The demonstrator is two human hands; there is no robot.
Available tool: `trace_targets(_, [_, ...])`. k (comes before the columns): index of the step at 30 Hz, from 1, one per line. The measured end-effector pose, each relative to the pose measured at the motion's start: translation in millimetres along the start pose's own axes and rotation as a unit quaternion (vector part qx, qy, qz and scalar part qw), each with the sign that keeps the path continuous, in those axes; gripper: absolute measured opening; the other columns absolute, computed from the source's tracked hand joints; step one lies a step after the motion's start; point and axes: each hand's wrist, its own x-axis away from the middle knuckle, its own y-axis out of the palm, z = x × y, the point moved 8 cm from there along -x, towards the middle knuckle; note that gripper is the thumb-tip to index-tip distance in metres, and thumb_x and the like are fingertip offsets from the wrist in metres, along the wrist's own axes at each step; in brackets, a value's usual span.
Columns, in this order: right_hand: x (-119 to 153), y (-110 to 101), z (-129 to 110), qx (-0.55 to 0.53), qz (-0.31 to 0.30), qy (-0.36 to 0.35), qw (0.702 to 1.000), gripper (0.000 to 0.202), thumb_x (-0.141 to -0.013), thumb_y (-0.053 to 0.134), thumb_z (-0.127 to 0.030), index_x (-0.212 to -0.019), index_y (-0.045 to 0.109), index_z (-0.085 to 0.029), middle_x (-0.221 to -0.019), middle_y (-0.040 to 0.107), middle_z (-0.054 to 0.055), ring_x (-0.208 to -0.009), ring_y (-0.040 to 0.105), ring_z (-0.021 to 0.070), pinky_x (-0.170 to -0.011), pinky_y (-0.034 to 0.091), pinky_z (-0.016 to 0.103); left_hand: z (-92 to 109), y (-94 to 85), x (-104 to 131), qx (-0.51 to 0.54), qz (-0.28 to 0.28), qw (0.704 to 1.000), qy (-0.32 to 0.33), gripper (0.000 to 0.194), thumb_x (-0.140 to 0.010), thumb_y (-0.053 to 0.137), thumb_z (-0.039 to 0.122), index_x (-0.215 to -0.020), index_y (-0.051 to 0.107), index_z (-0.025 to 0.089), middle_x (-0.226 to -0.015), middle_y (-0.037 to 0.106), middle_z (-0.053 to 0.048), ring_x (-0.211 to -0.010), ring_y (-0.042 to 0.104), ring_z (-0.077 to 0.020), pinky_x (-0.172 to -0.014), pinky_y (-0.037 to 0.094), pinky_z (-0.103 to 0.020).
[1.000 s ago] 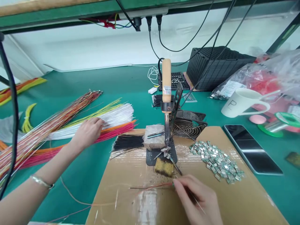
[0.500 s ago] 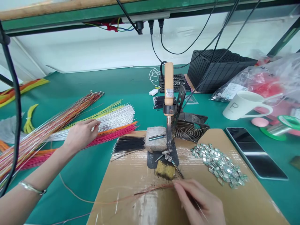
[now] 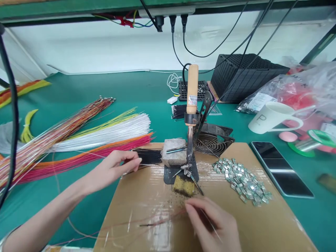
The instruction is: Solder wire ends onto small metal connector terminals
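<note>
My left hand point(image 3: 119, 167) is at the left edge of the cardboard, its thumb and index finger pinched beside the bundle of black wires point(image 3: 149, 156); a thin pale wire trails from it to the left. My right hand point(image 3: 212, 222) is low over the cardboard, thumb and index finger closed on thin reddish wires point(image 3: 168, 219) that run left and blur. Ahead of it, the soldering iron point(image 3: 192, 91) stands upright in its holder, tip down by a blob of solder point(image 3: 186, 170). A yellow sponge point(image 3: 183, 185) lies below the tip.
Small metallic parts point(image 3: 244, 180) are piled on the right of the cardboard point(image 3: 136, 210), beside a phone point(image 3: 280, 168). A white mug point(image 3: 271, 117) and a solder spool point(image 3: 309, 141) stand further right. White, pink and multicoloured wire bundles point(image 3: 126, 129) spread at left.
My left hand has moved right and down from the white wires to the black bundle. My right hand has shifted slightly left with the reddish wires.
</note>
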Motion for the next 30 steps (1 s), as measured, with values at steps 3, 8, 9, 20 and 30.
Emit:
trace_targets(3, [-4, 10, -9, -0.024, -0.022, 0.021, 0.999, 0.018, -0.092, 0.073, -0.034, -0.082, 0.084, -0.025, -0.072, 0.072, 0.002, -0.059, 0.062, 0.0145, -0.054, 0.048, 0.022, 18, 15.6, 15, 0.024, 0.015, 1.000, 0.001, 0.048, -0.102, 0.050, 0.057, -0.073, 0.064, 0.021, -0.071, 0.062, 0.000, -0.068, 0.054, -0.0165, -0.060, 0.040, -0.024])
trace_targets(8, [-13, 27, -18, -0.066, -0.063, 0.050, 0.995, 0.012, -0.089, 0.075, -0.029, -0.088, 0.086, -0.025, -0.073, 0.074, 0.001, -0.058, 0.063, 0.0139, -0.051, 0.051, 0.021, 48, 33.8, 40, 0.034, 0.076, 0.996, 0.012, 0.041, -0.105, 0.051, 0.049, -0.074, 0.058, 0.023, -0.069, 0.056, 0.001, -0.065, 0.049, -0.0172, -0.058, 0.036, -0.026])
trace_targets(9, [-14, 30, -18, -0.076, -0.071, 0.058, 0.993, 0.011, -0.088, 0.076, -0.029, -0.089, 0.086, -0.025, -0.071, 0.074, 0.001, -0.057, 0.063, 0.0139, -0.050, 0.052, 0.021, 53, 36.4, 44, 0.032, 0.089, 0.995, 0.018, 0.038, -0.105, 0.050, 0.046, -0.076, 0.059, 0.023, -0.069, 0.056, 0.001, -0.065, 0.049, -0.0175, -0.060, 0.037, -0.027])
trace_targets(20, [-14, 19, -14, -0.109, -0.095, 0.101, 0.984, 0.021, -0.090, 0.077, -0.039, -0.079, 0.079, -0.022, -0.064, 0.064, -0.001, -0.054, 0.051, 0.0114, -0.052, 0.044, 0.020, 101, 58.3, 64, -0.011, 0.123, 0.984, 0.130, 0.018, -0.103, 0.050, 0.015, -0.094, 0.063, 0.024, -0.076, 0.062, 0.004, -0.067, 0.054, -0.0139, -0.072, 0.043, -0.027])
trace_targets(30, [-11, -1, -23, -0.060, -0.030, 0.050, 0.996, 0.012, -0.092, 0.075, -0.035, -0.092, 0.086, -0.029, -0.070, 0.063, -0.002, -0.056, 0.053, 0.0115, -0.054, 0.043, 0.023, 92, 107.2, 45, 0.235, 0.107, 0.965, -0.040, 0.024, -0.101, 0.057, 0.039, -0.084, 0.068, 0.025, -0.065, 0.061, 0.003, -0.056, 0.051, -0.0132, -0.050, 0.041, -0.021])
